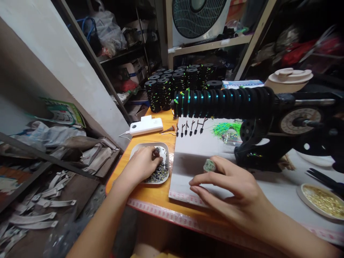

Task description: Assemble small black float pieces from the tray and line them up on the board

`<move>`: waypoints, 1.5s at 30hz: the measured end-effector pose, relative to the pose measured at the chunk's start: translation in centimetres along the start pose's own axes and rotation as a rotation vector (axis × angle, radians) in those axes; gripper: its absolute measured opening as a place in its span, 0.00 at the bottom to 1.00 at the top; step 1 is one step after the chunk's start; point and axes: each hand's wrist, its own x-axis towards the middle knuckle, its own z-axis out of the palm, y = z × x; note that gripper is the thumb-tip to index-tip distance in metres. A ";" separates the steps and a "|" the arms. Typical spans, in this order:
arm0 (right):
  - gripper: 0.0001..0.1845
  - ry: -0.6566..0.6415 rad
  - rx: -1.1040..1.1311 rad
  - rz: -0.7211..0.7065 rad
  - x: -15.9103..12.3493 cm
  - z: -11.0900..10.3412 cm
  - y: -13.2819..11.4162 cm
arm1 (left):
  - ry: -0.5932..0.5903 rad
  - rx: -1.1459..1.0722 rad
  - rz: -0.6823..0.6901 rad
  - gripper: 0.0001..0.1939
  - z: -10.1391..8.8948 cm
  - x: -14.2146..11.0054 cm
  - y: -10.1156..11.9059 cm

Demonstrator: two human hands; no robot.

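Observation:
My left hand (142, 163) reaches into a small white tray (168, 175) of tiny dark and yellowish pieces (158, 175). Its thumb and fingers are drawn together, with a dark covering at one fingertip; anything between them is hidden. My right hand (231, 190) is over the front of the white board (185, 172), two fingertips pinched together at the left. Whatever they may grip is too small to make out. A green wrap (209, 165) covers another fingertip of this hand. Beyond it, a black ridged spool roll (223, 102) wound with line and green bits sits on a machine (295, 122).
Several dark forked pieces (191, 128) line the board near a bundle of bright green strands (227, 129). A white power bank (146, 125) lies behind the tray. Black spools (163, 89) stand at the back. Right are a dish of gold pieces (322, 200) and black-handled tools (322, 179).

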 end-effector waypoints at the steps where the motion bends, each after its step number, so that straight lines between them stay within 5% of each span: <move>1: 0.06 0.002 0.008 0.007 0.0 0.0 0.0 | -0.021 0.006 0.003 0.07 0.0 0.2 0.1; 5: 0.06 0.016 0.040 0.017 0.0 0.1 0.1 | -0.063 -0.040 0.006 0.10 -0.2 0.5 0.0; 10: 0.06 0.040 0.137 0.038 0.2 0.1 -0.2 | 0.048 -0.271 -0.045 0.06 -0.5 -0.9 0.9; 15: 0.07 0.033 0.303 0.122 0.2 0.2 -0.9 | 0.079 -0.694 -0.084 0.13 2.2 -5.2 4.2; 19: 0.09 0.010 0.431 0.170 -0.1 0.3 -1.4 | 0.020 -1.401 -0.235 0.14 5.1 -7.8 6.2; 22: 0.11 -0.043 0.475 0.220 -0.2 0.3 -1.5 | 0.018 -1.615 -0.309 0.11 6.1 -8.5 6.9; 30: 0.09 -0.089 0.545 0.318 0.2 -0.4 -1.8 | 0.040 -1.684 -0.392 0.08 5.9 -8.5 7.0; 45: 0.11 -0.082 0.551 0.329 0.2 0.0 -1.5 | 0.000 -1.666 -0.336 0.06 6.0 -8.8 6.6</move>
